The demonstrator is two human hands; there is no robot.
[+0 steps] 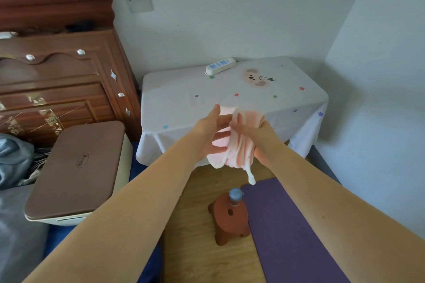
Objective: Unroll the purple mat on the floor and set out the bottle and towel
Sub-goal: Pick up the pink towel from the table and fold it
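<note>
A pale pink towel (239,149) hangs bunched in the air in front of the small table, with a white corner dangling below it. My left hand (210,132) grips its left side and my right hand (257,135) grips its right side. The purple mat (289,230) lies flat on the wooden floor at the lower right. A bottle with a blue-grey cap (235,196) stands on a small brown stool (232,220) just left of the mat's far end, below my hands.
A low table under a white star-print cloth (230,101) stands in the corner with a power strip (220,65) on it. A dark wooden cabinet (57,71) and a brown-lidded box (78,167) are at the left. White walls close in at the right.
</note>
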